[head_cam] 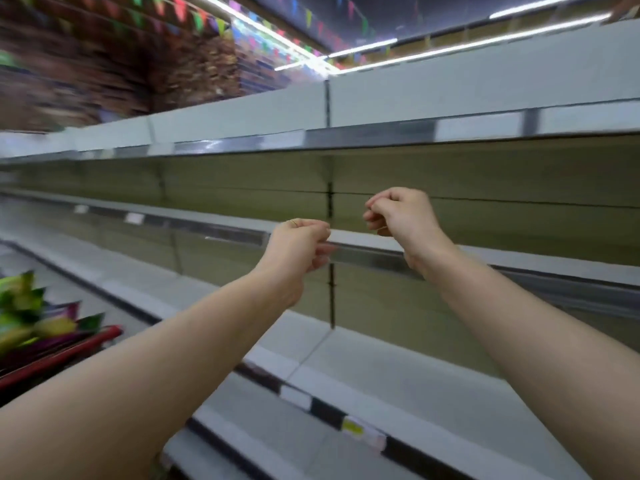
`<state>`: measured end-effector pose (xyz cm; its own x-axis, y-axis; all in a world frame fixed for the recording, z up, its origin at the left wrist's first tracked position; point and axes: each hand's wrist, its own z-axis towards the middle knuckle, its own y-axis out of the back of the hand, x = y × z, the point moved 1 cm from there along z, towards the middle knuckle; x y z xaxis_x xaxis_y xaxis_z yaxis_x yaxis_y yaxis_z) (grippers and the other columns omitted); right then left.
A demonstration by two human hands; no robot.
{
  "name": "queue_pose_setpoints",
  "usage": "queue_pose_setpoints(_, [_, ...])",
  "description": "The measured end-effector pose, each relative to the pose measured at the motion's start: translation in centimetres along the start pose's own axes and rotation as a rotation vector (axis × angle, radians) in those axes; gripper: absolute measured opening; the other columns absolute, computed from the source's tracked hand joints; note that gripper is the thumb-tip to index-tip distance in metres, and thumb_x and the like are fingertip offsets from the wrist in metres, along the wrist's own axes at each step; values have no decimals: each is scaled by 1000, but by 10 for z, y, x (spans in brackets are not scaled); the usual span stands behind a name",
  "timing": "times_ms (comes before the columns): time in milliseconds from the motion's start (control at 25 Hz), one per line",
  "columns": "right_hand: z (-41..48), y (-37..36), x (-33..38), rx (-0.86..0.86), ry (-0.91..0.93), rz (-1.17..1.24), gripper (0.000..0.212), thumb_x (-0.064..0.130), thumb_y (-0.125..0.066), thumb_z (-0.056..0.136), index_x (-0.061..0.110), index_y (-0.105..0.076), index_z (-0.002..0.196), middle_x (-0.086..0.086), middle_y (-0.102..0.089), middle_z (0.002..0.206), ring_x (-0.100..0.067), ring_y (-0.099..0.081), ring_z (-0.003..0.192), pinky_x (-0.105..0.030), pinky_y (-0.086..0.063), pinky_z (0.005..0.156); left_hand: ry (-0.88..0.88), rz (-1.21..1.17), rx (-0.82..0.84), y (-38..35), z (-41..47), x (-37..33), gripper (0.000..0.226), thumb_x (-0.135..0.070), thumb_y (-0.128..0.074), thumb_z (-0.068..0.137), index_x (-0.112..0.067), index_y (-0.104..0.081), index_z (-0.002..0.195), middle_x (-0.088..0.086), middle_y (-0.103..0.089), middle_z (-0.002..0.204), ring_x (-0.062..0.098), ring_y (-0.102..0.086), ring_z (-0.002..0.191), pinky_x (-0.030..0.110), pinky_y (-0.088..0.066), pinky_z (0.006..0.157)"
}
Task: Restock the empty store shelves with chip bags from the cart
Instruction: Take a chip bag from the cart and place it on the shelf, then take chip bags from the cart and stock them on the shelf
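Shelves [367,239] run across the frame. Left hand [299,244] and right hand [398,216] hover at centre frame before the middle shelf, fingers curled tight, gripping nothing. Chip bags [24,317] lie in the red cart [69,351] at lower left.

Coloured bunting [199,20] hangs beside ceiling light strips [363,46] (somewhat blurred).

Lower left: chip bags [20,317] and cart [76,349] cut off by frame edge, smeared. Upper left: stacked goods [104,64] motion-blurred, unidentifiable. Shelf-edge labels [353,427] unreadable.
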<state>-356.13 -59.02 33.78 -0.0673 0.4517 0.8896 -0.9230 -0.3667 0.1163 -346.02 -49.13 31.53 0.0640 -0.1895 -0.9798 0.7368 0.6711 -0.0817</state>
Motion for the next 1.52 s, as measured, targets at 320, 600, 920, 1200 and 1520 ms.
queue_pose_setpoints(320, [-45,-203,26,275,19,231,26,-2,-45,86,12,-57,68,-4,-59,65,-14,-54,59,-23,-42,56,3,3,-376,214,-23,6,9,-7,-50,93,-10,-58,93,4,-55,75,12,-55,65,14,-46,46])
queue_pose_setpoints(600, [-60,-339,11,470,11,361,24,-3,-45,88,11,-59,73,-6,-60,69,-15,-56,63,-22,-47,59,14,-174,-612,343,-14,31,19,6,-41,93,-7,-51,84,4,-41,62,7,-40,40,16,-36,38])
queue_pose_setpoints(920, [-13,-498,-35,737,-69,420,20,-4,-46,87,8,-59,77,-6,-59,69,-11,-54,62,-20,-46,59,75,-15,-917,465,70,77,17,3,-47,89,-10,-54,80,3,-47,68,11,-46,50,21,-37,48])
queue_pose_setpoints(1200, [51,-625,-79,849,-158,429,23,-4,-45,86,9,-57,72,-7,-58,68,-14,-52,61,-17,-43,52,121,31,-1065,545,163,108,10,2,-48,89,-2,-56,94,11,-53,82,15,-50,58,25,-42,53])
queue_pose_setpoints(1520, [70,-737,-134,929,-264,366,23,-4,-45,89,9,-56,72,-7,-56,65,-15,-51,58,-20,-41,51,233,65,-1144,622,214,153,16,0,-47,92,-2,-53,107,13,-55,82,18,-51,61,25,-42,52])
